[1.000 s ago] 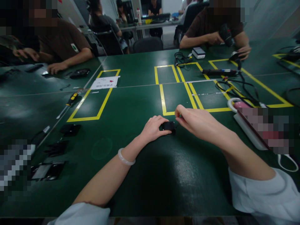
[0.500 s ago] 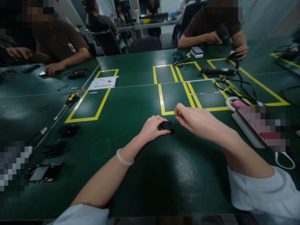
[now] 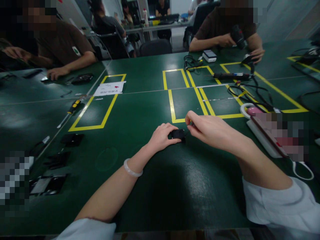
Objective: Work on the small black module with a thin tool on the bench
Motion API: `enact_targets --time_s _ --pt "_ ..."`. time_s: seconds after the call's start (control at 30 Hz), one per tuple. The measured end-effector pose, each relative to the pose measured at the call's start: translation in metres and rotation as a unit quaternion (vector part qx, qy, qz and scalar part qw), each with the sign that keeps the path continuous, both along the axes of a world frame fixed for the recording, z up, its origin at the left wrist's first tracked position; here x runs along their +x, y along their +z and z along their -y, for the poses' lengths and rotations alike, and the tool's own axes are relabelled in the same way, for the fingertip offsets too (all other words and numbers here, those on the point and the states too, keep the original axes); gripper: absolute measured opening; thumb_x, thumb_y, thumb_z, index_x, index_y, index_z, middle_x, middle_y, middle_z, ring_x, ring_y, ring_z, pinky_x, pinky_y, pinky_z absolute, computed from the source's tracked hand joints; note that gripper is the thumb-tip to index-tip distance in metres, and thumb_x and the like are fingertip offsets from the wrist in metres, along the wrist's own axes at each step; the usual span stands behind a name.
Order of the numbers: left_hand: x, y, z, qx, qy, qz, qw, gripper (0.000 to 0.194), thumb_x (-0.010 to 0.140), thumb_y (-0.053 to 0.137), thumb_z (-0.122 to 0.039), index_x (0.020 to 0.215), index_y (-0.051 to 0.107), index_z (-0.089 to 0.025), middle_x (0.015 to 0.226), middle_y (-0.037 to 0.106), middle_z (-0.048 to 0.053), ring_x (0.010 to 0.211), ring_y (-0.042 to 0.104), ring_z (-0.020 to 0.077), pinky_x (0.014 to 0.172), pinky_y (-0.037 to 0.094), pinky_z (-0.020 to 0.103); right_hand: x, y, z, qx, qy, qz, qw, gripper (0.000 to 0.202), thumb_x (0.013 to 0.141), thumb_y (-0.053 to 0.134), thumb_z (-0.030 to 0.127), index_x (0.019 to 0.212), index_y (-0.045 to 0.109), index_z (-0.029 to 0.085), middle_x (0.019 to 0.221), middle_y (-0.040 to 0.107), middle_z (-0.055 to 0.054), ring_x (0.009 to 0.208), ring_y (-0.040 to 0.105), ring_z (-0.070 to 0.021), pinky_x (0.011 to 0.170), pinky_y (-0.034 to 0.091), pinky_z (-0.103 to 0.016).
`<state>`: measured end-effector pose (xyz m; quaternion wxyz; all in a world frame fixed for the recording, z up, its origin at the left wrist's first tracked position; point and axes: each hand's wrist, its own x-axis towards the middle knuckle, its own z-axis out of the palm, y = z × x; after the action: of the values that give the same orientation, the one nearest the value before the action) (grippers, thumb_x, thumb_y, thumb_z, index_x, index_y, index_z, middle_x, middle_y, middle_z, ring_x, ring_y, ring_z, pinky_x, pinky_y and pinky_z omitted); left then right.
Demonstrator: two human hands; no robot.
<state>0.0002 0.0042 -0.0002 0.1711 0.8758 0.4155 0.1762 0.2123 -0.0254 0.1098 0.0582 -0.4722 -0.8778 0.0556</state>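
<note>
A small black part point(image 3: 178, 134) rests on the green table, gripped at its left end between the thumb and fingers of my left hand point(image 3: 163, 136). Just right of it is my right hand point(image 3: 200, 126), its fingers pinched together above the table. Something thin and dark seems to run from the pinch toward the black part, too small to make out. A white bracelet point(image 3: 132, 169) circles my left wrist.
A yellow-black screwdriver point(image 3: 74, 106), a paper label point(image 3: 110, 88) and black parts point(image 3: 57, 159) lie at left. Toward the right are a phone point(image 3: 270, 135), a tape roll point(image 3: 245, 110) and cables point(image 3: 260, 90). Two people sit across the green table point(image 3: 140, 110).
Both my hands hold nearly the same pose. At the far left, a person's raised hand has shifted slightly left.
</note>
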Motion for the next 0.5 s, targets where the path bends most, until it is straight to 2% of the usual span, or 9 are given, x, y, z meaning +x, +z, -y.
enact_targets --time_s 0.13,0.37,0.5 --pt "-0.0001 0.0001 0.0003 -0.001 0.002 0.003 1.000 0.042 0.082 0.064 -0.052 0.111 0.060 -0.022 0.104 0.060 0.005 0.096 0.053 0.0229 0.084 0.043 0.036 -0.0032 -0.0002 0.0000 0.024 -0.036 0.037 0.998 0.025 0.096 0.033 0.039 0.099 0.050 0.020 0.075 0.066 -0.004 0.063 0.060 -0.0195 0.052 0.022 -0.028" --pt "0.0007 0.0013 0.0005 -0.003 -0.004 -0.001 1.000 0.040 0.083 0.063 -0.052 0.109 0.060 -0.022 0.106 0.060 0.005 0.096 0.053 0.0228 0.085 0.043 0.035 0.0003 -0.0007 -0.0005 0.006 -0.003 -0.009 1.000 0.019 0.093 0.035 0.028 0.107 0.046 0.020 0.081 0.067 -0.003 0.066 0.060 -0.0171 0.054 0.027 -0.026" --pt "0.0004 0.0005 0.0005 0.000 0.001 -0.002 1.000 0.042 0.083 0.063 -0.053 0.110 0.060 -0.022 0.105 0.060 0.005 0.096 0.053 0.0227 0.085 0.043 0.035 -0.0002 0.0015 0.0001 0.001 -0.015 -0.010 1.000 0.022 0.094 0.038 0.039 0.103 0.048 0.021 0.079 0.066 -0.002 0.067 0.060 -0.0178 0.054 0.026 -0.026"
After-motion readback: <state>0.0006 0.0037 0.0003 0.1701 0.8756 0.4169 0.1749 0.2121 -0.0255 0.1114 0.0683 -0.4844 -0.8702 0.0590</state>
